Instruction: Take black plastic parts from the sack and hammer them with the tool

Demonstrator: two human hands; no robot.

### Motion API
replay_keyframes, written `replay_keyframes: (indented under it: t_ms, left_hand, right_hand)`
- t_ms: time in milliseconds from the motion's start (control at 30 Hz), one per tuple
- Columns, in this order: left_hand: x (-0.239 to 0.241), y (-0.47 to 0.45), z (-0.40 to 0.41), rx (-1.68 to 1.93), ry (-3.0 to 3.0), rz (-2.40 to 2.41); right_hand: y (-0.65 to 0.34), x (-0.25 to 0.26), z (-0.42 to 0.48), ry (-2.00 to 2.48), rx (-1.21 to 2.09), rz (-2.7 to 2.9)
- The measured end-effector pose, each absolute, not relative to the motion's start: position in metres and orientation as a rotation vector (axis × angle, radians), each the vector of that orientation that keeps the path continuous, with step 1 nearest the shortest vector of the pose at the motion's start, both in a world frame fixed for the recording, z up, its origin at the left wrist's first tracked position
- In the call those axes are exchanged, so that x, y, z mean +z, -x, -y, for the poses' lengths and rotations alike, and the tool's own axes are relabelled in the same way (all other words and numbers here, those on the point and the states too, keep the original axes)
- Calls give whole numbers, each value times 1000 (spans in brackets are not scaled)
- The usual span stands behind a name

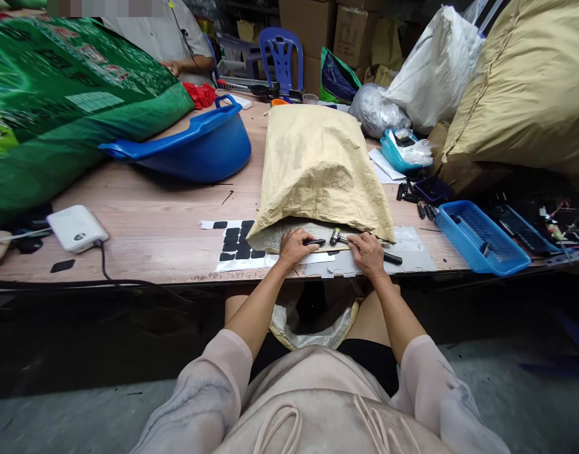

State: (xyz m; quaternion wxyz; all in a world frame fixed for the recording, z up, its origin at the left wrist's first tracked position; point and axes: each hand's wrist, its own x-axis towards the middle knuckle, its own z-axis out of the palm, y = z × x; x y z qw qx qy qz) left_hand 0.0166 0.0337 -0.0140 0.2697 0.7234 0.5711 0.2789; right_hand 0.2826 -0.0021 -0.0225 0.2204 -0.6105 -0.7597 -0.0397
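Note:
My right hand (pixel 367 253) is closed around a small hammer (pixel 335 237). Its head points left, and its black grip sticks out on the other side of the hand. Between the fingers of my left hand (pixel 293 247) is a slim black part (pixel 315 242), just left of the hammer head. Both hands are at the open mouth of a tan paper sack (pixel 320 170) lying on the table. A sheet of black rounded pads (pixel 237 243) lies left of my left hand. Flat grey board (pixel 414 246) shows under and beside my right hand.
A blue basin (pixel 199 148) and a big green sack (pixel 104 94) stand left, near a white box (pixel 77 228) with a cable. On the right are a blue basket (pixel 482 239) and tan sack (pixel 525 88). A person's hand (pixel 176 67) shows across the table. An open sack (pixel 312 334) sits between my legs.

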Motion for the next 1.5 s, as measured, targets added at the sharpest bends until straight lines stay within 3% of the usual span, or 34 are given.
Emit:
replay_keyframes:
  t_ms: [700, 933, 1133, 1333, 1500]
  left_hand:
    - [-16, -16, -35, 737, -1978, -1576]
    - [-7, -17, 9, 907, -2101, -1194]
    - [-47, -28, 96, 458, -2261, -828]
    - [-84, -28, 100, -359, -1998, -1334]
    - [-47, -17, 83, -322, -1935, -1055]
  right_hand:
    - [-278, -20, 3, 1775, -104, 2114]
    - [-278, -21, 1, 1729, -94, 2058]
    - [-277, -19, 2, 1764, -66, 2084]
    - [-275, -19, 2, 1769, -80, 2066]
    - [-276, -22, 1, 1732, -101, 2061]
